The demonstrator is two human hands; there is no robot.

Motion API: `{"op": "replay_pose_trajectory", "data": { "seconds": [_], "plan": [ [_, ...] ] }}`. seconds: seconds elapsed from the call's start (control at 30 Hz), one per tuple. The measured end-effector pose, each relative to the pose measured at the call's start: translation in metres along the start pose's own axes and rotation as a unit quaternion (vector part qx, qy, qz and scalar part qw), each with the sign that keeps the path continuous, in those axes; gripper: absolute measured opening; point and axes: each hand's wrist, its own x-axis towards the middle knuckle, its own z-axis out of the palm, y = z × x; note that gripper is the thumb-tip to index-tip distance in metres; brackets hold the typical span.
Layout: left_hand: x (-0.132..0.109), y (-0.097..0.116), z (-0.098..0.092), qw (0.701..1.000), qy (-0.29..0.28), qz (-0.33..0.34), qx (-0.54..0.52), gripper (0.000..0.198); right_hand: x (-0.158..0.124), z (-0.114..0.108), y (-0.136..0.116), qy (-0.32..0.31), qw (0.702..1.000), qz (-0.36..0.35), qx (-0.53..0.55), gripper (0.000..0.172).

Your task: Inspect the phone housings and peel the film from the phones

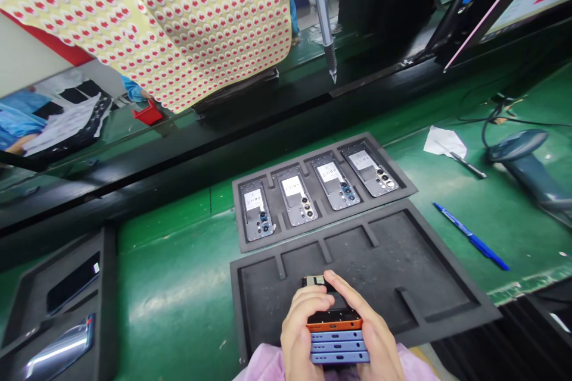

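Observation:
Both hands hold a small stack of phone bodies [338, 337] over the near black foam tray [429, 274]. The top piece is orange-edged, the ones under it blue. My left hand [298, 333] wraps the stack's left side, fingers curled over the top. My right hand [370, 327] grips the right side, its index finger lying across the top piece. Behind it, a second foam tray [402, 181] holds several open phone frames [333, 181] with camera modules, one per slot.
A sheet of red-dot stickers [179, 24] hangs at the upper left. An electric screwdriver [324, 18] dangles above the bench. On the green mat lie a blue pen [471, 237], a white paper scrap [442, 141] and a barcode scanner [521, 152]. Another tray [27, 286] with phones sits at left.

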Motion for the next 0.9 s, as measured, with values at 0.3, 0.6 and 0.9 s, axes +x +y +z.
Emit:
{"op": "replay_pose_trajectory", "data": {
  "seconds": [0.3,0.6,0.9],
  "plan": [
    [-0.010,-0.007,0.000,0.996,0.041,-0.051,-0.058,0.055,-0.002,-0.007,0.004,-0.012,0.999,0.023,-0.040,0.050],
    [-0.003,-0.013,-0.019,0.994,-0.108,0.009,0.025,0.046,-0.002,-0.008,0.009,-0.019,0.999,0.002,-0.027,0.049],
    [-0.003,-0.005,-0.007,0.998,-0.057,-0.015,0.028,0.045,-0.001,-0.011,0.012,-0.029,0.999,0.002,-0.039,0.046]
  ]
}}
